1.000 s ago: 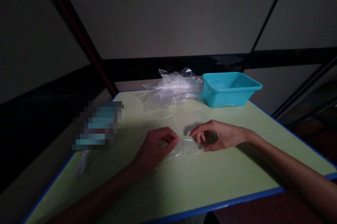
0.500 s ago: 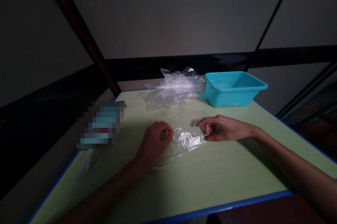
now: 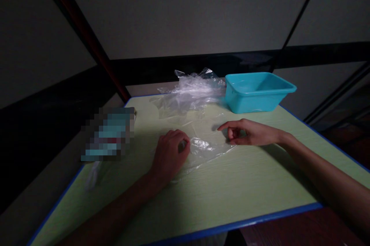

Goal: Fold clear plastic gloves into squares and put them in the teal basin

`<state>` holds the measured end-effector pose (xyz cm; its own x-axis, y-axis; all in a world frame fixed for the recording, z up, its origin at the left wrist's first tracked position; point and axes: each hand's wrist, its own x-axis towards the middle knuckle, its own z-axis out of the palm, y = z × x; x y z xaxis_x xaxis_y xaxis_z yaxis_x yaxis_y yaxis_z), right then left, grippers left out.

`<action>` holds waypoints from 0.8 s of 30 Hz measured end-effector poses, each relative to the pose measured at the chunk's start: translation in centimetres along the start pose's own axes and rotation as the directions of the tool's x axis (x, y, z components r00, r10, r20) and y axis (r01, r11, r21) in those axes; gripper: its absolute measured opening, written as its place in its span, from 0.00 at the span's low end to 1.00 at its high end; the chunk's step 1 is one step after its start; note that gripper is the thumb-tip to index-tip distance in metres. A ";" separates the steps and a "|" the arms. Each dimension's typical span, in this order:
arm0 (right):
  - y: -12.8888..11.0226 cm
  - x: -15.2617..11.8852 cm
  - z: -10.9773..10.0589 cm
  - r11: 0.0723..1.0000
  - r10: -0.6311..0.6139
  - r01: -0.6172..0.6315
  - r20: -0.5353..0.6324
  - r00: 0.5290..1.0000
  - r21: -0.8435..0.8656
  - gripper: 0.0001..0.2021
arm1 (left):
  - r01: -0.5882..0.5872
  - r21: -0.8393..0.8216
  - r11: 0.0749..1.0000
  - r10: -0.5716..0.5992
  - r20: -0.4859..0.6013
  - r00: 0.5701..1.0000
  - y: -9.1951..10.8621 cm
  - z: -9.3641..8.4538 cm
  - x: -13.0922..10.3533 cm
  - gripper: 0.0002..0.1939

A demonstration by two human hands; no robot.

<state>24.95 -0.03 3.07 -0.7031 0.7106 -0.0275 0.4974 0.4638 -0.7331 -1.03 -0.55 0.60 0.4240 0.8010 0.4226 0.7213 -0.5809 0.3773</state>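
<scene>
A clear plastic bag (image 3: 202,151) lies spread on the pale green table between my hands. My left hand (image 3: 172,151) pinches the bag's left part, thumb and index finger pressed together. At the bag's right edge, my right hand (image 3: 247,132) grips the film between thumb and curled fingers, its index finger stretched out to the left. Behind both hands a pile of crumpled clear plastic bags (image 3: 195,91) rests near the table's far edge.
An empty turquoise basin (image 3: 257,101) stands at the back right, beside the pile. A blurred-out flat item (image 3: 111,134) lies at the left edge, with a whitish strip (image 3: 92,176) in front of it. The table (image 3: 231,199) has a blue edge; cabinet panels rise behind.
My right hand has moved slightly right and away from me, and the bag's crumpled right part is now stretched flatter. The left hand keeps its pinch. The view has shifted slightly.
</scene>
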 end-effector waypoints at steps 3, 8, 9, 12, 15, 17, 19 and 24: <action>-0.2 0.0 0.0 1.000 0.000 0.000 0.000 1.000 -0.009 0.19 | 0.005 0.012 1.000 -0.005 0.005 1.000 0.0 0.0 -0.1 0.04; -0.2 -0.1 -0.3 0.998 0.032 -0.034 -0.023 0.999 -0.058 0.17 | 0.026 0.026 0.999 -0.026 0.035 0.999 -0.1 0.0 -0.1 0.04; -0.2 -0.2 -0.4 0.997 0.039 -0.041 -0.027 0.999 -0.070 0.17 | 0.026 0.031 0.999 -0.028 0.039 0.999 -0.1 0.0 -0.1 0.04; 0.1 -0.3 -0.6 0.989 0.062 -0.068 -0.046 0.997 -0.129 0.18 | 0.017 0.038 0.999 -0.019 0.045 0.999 -0.1 -0.1 -0.2 0.04; 0.4 -0.3 -0.8 0.971 0.095 -0.110 -0.080 0.992 -0.212 0.18 | 0.020 0.037 0.999 -0.021 0.046 0.999 -0.1 -0.1 -0.2 0.04; 0.5 -0.3 -0.9 0.956 0.112 -0.143 -0.133 0.985 -0.257 0.17 | 0.027 0.040 0.999 -0.028 0.047 0.999 -0.1 0.0 -0.1 0.04; 0.4 -0.3 -0.9 0.947 0.110 -0.170 -0.220 0.969 -0.272 0.15 | 0.028 0.051 0.998 -0.029 0.030 0.999 -0.2 0.1 -0.2 0.04; -1.1 0.1 0.2 0.999 0.030 -0.039 -0.256 0.966 -0.028 0.10 | -0.176 -0.029 0.984 0.174 -0.057 0.983 0.1 -0.1 -0.7 0.10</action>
<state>24.25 -0.58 3.77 -0.5340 0.8361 0.1256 0.5382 0.4507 -0.7122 -1.27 -1.21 0.43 0.5111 0.6784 0.5278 0.6194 -0.7164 0.3212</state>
